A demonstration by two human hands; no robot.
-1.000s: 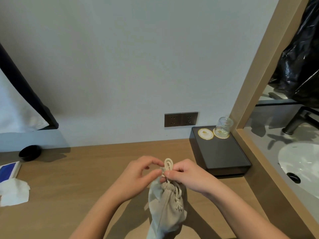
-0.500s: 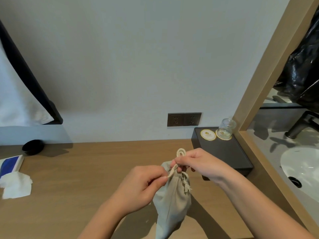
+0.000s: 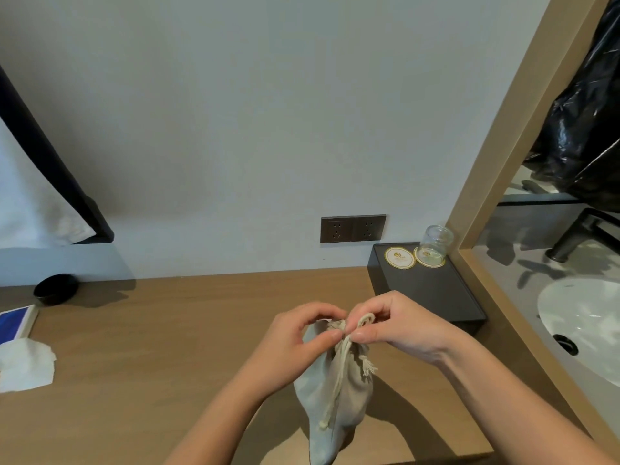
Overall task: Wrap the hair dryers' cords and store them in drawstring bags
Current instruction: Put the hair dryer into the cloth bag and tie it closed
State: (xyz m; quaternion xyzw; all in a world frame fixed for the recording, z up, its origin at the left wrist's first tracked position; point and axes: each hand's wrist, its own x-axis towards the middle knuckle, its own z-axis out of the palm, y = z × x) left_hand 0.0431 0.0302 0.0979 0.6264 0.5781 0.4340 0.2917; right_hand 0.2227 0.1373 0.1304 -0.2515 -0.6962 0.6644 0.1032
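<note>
A pale grey drawstring bag [image 3: 335, 394] hangs over the wooden counter [image 3: 161, 330], bulging with something hidden inside. Its neck is gathered shut. My left hand [image 3: 295, 344] pinches the gathered neck from the left. My right hand [image 3: 399, 327] pinches a loop of the cream drawstring [image 3: 364, 319] at the top. Two cord ends hang down the front of the bag, one frayed. No hair dryer is visible.
A black tray [image 3: 432, 290] with a glass jar [image 3: 434, 243] and two coasters sits just behind my right hand. Wall sockets [image 3: 352, 228] are above the counter. A white tissue [image 3: 25, 365], a blue box and a black dish [image 3: 55, 288] lie far left. A sink [image 3: 583, 323] is at right.
My hands have come back together at the bag's neck after the right hand pulled the cord up and to the right. The bag hangs lower and straighter.
</note>
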